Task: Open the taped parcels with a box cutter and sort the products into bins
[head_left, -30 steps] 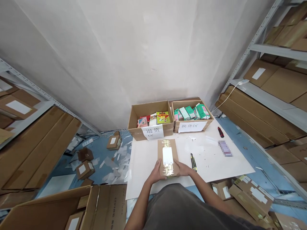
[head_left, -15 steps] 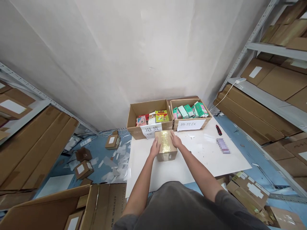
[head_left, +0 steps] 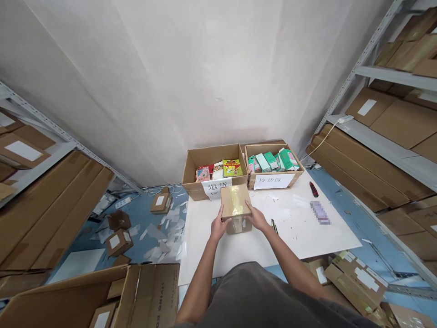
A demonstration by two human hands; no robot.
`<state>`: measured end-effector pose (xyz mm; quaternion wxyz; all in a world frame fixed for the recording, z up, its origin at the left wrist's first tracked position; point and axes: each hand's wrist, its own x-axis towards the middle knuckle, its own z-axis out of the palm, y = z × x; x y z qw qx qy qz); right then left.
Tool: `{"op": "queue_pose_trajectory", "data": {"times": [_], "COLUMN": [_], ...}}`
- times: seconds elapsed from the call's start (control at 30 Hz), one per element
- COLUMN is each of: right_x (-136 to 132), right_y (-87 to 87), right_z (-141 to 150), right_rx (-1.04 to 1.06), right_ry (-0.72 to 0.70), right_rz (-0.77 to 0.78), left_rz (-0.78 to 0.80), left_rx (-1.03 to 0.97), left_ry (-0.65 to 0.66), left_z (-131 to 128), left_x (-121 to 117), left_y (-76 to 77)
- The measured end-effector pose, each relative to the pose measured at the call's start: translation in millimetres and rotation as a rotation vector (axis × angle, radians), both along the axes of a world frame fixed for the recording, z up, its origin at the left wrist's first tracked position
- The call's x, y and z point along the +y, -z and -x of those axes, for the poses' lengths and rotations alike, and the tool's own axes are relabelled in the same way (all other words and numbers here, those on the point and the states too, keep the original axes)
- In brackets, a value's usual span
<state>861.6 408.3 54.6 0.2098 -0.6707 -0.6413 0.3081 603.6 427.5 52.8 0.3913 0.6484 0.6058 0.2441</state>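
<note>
Hands point(head_left: 219, 226) grip taped carton point(head_left: 235, 205); box point(head_left: 251, 180) holds green packs point(head_left: 271, 160).

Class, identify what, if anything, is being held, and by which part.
A brown, rectangular, taped cardboard box, held at its near corners: left hand grip on the left side, right hand grip on the right.

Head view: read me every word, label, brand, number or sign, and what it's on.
"退货区": left white paper sign on the left brown cardboard box, partly behind the taped cardboard parcel.
"换货区": right white paper sign on the right brown cardboard box.
"LIVING RO", sideways, cut off at the bottom: large brown carton, lower left.
Too small or blurred to read: yellow booklet, white labels on shelved brown boxes.
</note>
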Motion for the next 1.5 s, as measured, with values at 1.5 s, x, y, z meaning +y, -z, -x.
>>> {"op": "queue_pose_trajectory", "data": {"times": [1.5], "right_x": [-47.5], "right_y": [144.0], "right_z": [-116.5], "right_rx": [0.002], "right_ry": [0.432], "right_rz": [0.381], "left_rz": [0.438], "left_rx": [0.814], "left_ry": [0.404], "left_z": [-11.4], "left_x": [97.3], "left_y": [36.1]}}
